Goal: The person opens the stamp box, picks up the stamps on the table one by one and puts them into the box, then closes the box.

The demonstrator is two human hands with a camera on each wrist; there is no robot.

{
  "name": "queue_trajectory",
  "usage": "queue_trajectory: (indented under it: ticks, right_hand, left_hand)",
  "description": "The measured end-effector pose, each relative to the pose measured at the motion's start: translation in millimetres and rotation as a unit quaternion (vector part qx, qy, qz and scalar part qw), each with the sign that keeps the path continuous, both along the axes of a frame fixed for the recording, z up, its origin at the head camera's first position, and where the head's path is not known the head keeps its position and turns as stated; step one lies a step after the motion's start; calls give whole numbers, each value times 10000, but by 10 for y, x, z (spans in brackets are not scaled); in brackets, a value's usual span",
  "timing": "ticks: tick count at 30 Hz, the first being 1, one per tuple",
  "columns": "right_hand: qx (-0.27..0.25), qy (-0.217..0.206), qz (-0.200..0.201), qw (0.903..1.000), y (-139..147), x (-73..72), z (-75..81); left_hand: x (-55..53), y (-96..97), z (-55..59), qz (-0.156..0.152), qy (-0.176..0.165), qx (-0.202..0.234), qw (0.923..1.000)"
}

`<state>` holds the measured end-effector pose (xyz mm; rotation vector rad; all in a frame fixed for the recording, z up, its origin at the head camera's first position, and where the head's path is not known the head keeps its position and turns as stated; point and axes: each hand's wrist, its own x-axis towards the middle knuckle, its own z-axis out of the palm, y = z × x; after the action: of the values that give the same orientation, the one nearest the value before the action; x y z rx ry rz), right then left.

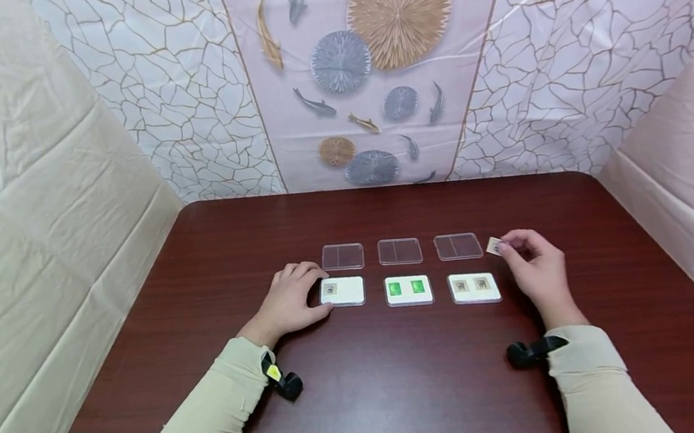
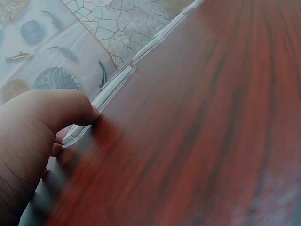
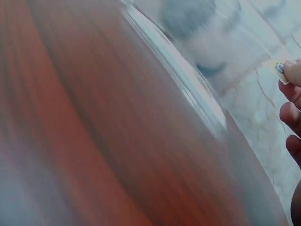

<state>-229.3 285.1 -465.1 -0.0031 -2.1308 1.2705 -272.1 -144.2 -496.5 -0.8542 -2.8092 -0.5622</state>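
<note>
My left hand grips the left white-backed clear plastic case by its edges, thumb at the near side and fingers at the far side. That case lies on the table with one small stamp on its left half; its right half is bare white. In the right wrist view, a small pale-bordered stamp is pinched between thumb and fingertips of my right hand, held up right of the cases. The middle case bears two green stamps, and the right case two beige ones.
Behind the white-backed cases lie three transparent lids, left, middle and right, in a row on the dark wooden table. A patterned cloth hangs at the table's back edge, with pale cloth walls at both sides.
</note>
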Motion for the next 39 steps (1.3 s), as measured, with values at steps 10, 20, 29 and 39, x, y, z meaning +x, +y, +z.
queue_trajectory:
  ticks: [10, 20, 29, 39]
  right_hand:
    - [31, 151, 727, 9972, -497, -265, -152]
    - [630, -184, 1184, 9908, -1095, -402, -169]
    - [1115, -348, 1718, 9782, -1484, -422, -170]
    - [1905, -222, 2293, 9543, -1827, -333, -190]
  left_hand:
    - [6, 4, 18, -14, -27, -60, 10000]
    - [9, 17, 20, -5, -59, -83, 9999]
    - [2, 7, 12, -9, -47, -78, 10000]
    - [-5, 10, 11, 15, -33, -83, 10000]
